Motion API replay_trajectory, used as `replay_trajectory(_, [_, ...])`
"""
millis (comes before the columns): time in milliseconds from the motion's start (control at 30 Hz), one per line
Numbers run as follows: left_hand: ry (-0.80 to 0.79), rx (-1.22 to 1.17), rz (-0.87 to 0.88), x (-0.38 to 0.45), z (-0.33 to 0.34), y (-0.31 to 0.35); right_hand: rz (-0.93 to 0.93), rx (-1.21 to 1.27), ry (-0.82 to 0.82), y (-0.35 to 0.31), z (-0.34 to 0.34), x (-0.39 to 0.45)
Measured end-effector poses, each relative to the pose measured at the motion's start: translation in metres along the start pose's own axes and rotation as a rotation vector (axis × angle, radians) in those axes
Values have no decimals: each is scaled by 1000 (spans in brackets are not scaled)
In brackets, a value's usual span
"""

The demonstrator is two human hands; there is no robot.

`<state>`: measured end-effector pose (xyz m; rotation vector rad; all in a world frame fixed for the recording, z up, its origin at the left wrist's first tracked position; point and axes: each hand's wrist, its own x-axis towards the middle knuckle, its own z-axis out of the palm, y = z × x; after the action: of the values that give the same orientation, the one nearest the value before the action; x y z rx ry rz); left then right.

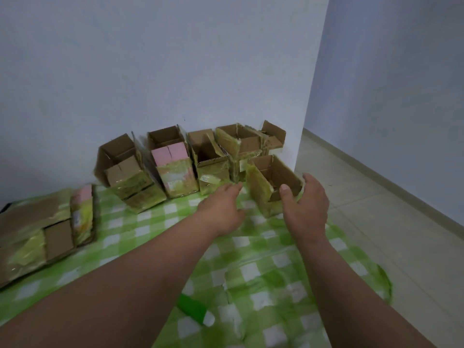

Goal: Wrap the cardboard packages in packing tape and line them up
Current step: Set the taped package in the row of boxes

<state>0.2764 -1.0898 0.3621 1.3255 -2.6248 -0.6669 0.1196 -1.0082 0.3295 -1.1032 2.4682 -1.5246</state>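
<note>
Several open-topped cardboard boxes wrapped in yellowish tape stand in a row (175, 167) against the white wall. One more taped box (266, 187) stands just in front of the row's right end. My right hand (305, 202) is at that box's near right side, thumb by its rim and fingers relaxed, not gripping. To the left of the box, my left hand (221, 209) hovers with straight fingers pointing toward the row. Flattened taped boxes (42, 232) lie at the left.
A green-and-white checked cloth (263, 272) covers the floor under everything. A green object (193, 310) lies on it near me. Beige floor tiles (376, 222) lie to the right, and a wall corner (301, 146) juts out behind the row's right end.
</note>
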Motion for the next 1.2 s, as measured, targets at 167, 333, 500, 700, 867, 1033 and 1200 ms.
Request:
replay_trajectory(167, [37, 308, -45, -38, -28, -40, -267, -154, -111, -45, 9, -36])
replay_trajectory(333, [82, 472, -160, -97, -72, -104, -477, -226, -332, -100, 45, -84])
replay_trajectory(500, [82, 563, -334, -159, -104, -176, -679, -278, -506, -150, 95, -138])
replay_trajectory(700, [71, 598, -469, -202, -120, -250, -809, -365, -660, -189, 151, -176])
replay_trajectory(867, [93, 546, -506, -204, -120, -292, -847, -451, -746, -211, 190, -190])
replay_trajectory(1033, [66, 520, -507, -195, -115, -317, -846, -558, -811, -224, 225, -197])
replay_trajectory(1200, [-11, 437, -485, -189, -106, -335, -827, -598, -860, -222, 245, -201])
